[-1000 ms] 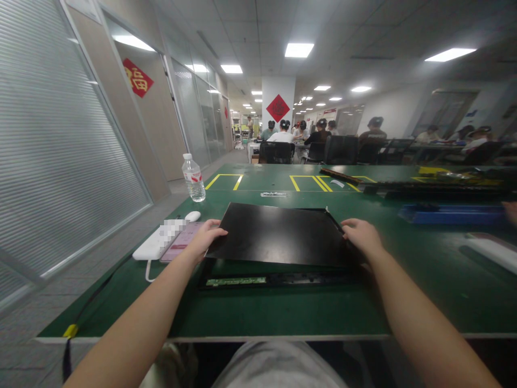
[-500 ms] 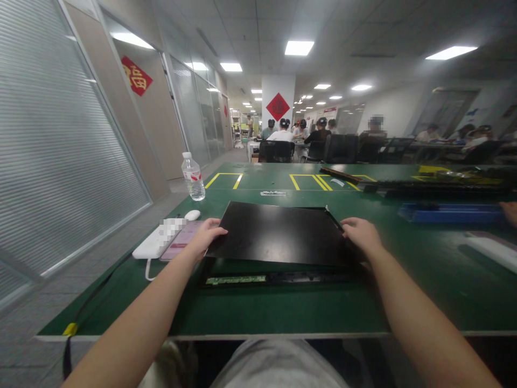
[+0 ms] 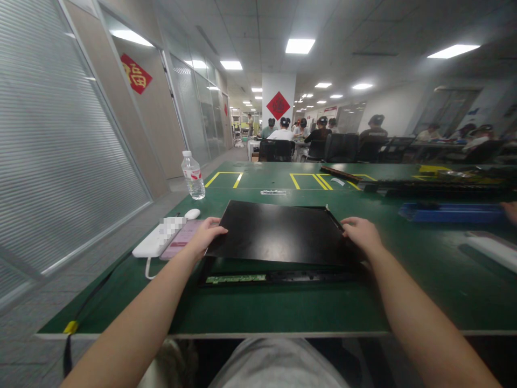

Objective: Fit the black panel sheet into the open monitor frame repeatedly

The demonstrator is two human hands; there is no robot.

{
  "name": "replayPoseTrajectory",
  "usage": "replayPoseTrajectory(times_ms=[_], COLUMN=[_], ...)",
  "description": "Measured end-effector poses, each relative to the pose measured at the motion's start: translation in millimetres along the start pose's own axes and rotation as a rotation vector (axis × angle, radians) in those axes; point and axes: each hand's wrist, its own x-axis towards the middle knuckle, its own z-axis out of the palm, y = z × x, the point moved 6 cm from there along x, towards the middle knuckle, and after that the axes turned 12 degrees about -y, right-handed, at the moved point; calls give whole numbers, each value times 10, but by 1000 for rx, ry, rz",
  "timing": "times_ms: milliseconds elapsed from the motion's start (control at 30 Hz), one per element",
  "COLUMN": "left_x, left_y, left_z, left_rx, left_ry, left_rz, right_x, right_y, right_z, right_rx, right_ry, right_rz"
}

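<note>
A flat, glossy black panel lies tilted in front of me, its near edge raised a little above a black frame. My left hand grips the panel's left edge, the thumb on top and the other fingers partly hidden. At the opposite side, my right hand holds the right edge, its fingertips partly out of sight. Under the panel's near edge, a green circuit strip shows in the frame. The rest of the frame is covered by the panel.
Left of the panel are a phone, a white power bank with a cable, a white mouse-like object and a water bottle. A blue tray and dark strips lie right on the green table. Another person's hand shows at the right edge.
</note>
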Motion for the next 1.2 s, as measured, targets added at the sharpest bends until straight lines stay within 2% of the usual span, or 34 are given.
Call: replayPoseTrajectory(times_ms=[400,700,967,1200], left_x=[2,8,62,41], left_y=[-2,-25,-85,-71], left_z=[26,27,65,40], left_rx=[-14,-61,-177,-153], left_ry=[17,13,-104,-32], left_rz=[-8,-5,-23,-31], right_x=[-44,20,44,80], right_y=[-54,25,65,110], right_z=[-19,16,23,38], right_rx=[-57,16,79,107], right_ry=[10,-20,-25,-41], right_rz=[9,0,3,20])
